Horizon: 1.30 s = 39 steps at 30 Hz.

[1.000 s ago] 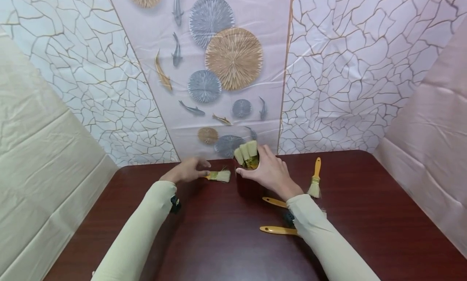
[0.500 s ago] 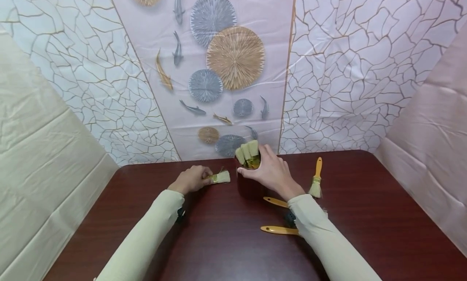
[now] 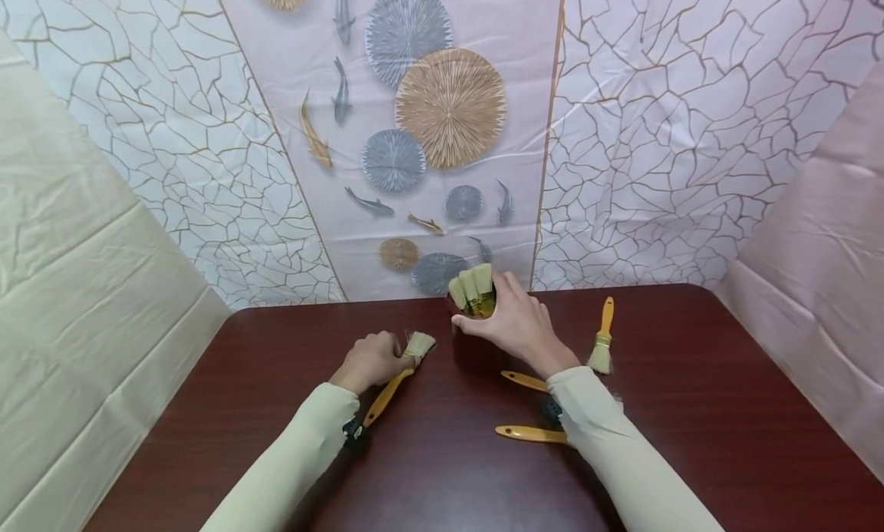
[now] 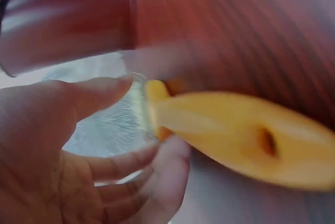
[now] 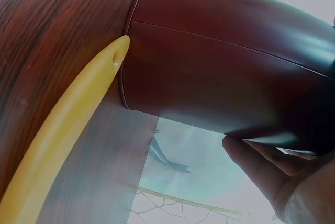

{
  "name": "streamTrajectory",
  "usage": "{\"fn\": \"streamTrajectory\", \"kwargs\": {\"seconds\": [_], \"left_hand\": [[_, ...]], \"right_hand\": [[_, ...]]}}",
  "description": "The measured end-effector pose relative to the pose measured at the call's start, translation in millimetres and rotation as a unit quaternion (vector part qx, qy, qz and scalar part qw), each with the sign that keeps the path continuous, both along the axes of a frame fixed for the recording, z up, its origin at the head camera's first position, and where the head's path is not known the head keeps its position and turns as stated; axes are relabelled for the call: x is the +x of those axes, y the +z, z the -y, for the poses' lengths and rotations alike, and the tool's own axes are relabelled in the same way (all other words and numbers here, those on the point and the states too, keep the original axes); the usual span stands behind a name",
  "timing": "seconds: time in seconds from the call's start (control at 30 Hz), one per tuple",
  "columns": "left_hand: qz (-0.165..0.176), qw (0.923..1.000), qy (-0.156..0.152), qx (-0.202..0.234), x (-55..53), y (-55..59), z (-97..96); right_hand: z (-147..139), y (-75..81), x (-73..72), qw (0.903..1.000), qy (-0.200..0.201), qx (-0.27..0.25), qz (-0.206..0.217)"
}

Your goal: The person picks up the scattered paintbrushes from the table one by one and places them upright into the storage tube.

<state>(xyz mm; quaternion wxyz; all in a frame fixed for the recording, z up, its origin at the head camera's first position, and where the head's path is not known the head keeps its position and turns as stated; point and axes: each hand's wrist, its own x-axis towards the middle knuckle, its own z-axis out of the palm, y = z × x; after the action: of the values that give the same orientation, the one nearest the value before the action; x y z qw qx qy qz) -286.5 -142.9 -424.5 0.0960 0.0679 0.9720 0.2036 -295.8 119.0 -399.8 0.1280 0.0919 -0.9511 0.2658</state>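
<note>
Evidently the left hand pinches a paintbrush by the neck, bristles toward one o'clock, while the right hand curls round the top of a dark red container at the brush's two o'clock, bristle tufts showing in its mouth. From the container, a loose brush lies at three o'clock, a yellow handle at four, a second handle at five. Step in hand, seemingly: picking up one brush; next move calls for a firm pinch and a steadied container.

The reddish-brown table carries three yellow-handled brushes and, it seems, a dark-red cup.
</note>
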Motion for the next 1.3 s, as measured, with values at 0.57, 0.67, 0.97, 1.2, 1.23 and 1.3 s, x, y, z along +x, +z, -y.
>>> {"fn": "streamTrajectory", "kwargs": {"seconds": [0.57,0.67,0.97,1.2,1.23,1.3], "left_hand": [[0.058,0.9915,0.070,0.093,-4.2,-4.8,-11.1],[0.077,0.9850,0.076,0.135,-3.3,-7.4,-11.0],[0.063,0.9600,0.062,0.265,3.3,10.6,-12.5],[-0.031,0.9540,0.052,0.294,10.6,53.8,-16.5],[-0.054,0.9527,0.049,0.295,12.4,61.3,-17.0],[-0.094,0.9467,0.045,0.305,15.9,76.7,-18.6]], "right_hand": [[0,0.7,0.9,1.0000,-0.003,0.003,-0.008],[0,0.5,1.0,1.0000,0.000,0.001,-0.005],[0,-0.4,0.4,0.9999,-0.002,0.001,-0.010],[1,0.3,0.3,1.0000,-0.005,0.003,-0.001],[1,0.3,0.2,1.0000,-0.005,0.002,-0.001],[1,0.3,0.0,1.0000,-0.004,0.001,-0.001]]}}
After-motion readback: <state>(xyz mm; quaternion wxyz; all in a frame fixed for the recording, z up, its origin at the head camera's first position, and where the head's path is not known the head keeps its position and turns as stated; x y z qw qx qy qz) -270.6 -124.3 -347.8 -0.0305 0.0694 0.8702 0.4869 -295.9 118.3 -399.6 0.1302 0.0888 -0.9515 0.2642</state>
